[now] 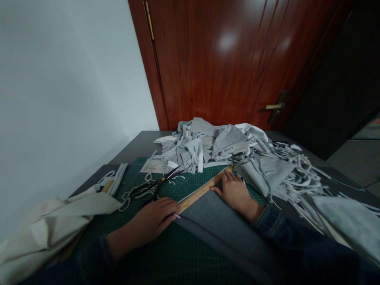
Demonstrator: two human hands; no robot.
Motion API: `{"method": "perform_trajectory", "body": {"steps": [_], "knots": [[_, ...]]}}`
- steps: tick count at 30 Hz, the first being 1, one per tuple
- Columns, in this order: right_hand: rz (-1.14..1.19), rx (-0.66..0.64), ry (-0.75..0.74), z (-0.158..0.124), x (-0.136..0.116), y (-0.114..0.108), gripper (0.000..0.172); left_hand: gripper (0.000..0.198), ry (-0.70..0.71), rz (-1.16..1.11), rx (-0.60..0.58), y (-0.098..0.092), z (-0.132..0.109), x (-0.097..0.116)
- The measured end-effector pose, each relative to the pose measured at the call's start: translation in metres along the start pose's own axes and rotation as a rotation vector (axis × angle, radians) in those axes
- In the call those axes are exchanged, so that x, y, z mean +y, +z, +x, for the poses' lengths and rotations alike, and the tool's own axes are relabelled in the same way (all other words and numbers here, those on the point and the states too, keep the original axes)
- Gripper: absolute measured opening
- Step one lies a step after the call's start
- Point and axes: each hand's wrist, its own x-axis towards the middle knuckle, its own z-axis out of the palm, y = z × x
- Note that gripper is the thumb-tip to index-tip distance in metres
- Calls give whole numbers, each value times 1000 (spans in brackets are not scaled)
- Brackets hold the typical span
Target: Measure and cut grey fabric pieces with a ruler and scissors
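A wooden ruler [202, 190] lies diagonally along the upper edge of a dark grey cloth [216, 217], on a green cutting mat [190, 183]. My left hand [151, 219] is at the ruler's near left end, its fingers closed round a thin pinkish stick [177, 216] whose tip shows beside the thumb. On the ruler's far right end rests my right hand [236, 192], fingers spread and pressing down, with the thumb on the cloth side. Black-handled scissors [157, 184] lie partly open on the mat, left of the ruler, with pale cord around the handles.
Grey and white fabric scraps [204, 138] are heaped at the back, with tangled strips [299, 170] to the right. Cream cloth [59, 221] lies at the left, near a rolled light piece [118, 178]. Behind the table [133, 143] stands a wooden door [213, 71].
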Motion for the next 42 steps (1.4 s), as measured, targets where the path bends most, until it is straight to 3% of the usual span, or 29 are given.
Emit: {"method": "perform_trajectory", "body": {"steps": [7, 14, 19, 22, 24, 26, 34, 42], "knots": [[-9, 7, 5, 3, 1, 1, 66, 24, 91, 24, 40, 13, -38, -3], [1, 92, 15, 0, 2, 13, 69, 25, 136, 80, 154, 30, -47, -8], [-23, 99, 17, -1, 3, 17, 73, 25, 91, 35, 139, 33, -51, -12], [-32, 108, 16, -2, 3, 18, 77, 20, -125, -100, 132, 20, -39, -9], [-30, 115, 14, -2, 4, 19, 77, 22, -301, -212, 128, 9, -22, -8], [-23, 114, 17, -2, 4, 19, 77, 23, -391, -297, 110, 0, 0, -8], [-28, 75, 55, 1, -2, 17, 82, 10, -243, -10, 131, -6, 70, -2], [5, 55, 70, 2, -5, 13, 88, 11, -184, 86, 138, 10, 89, 0]]}}
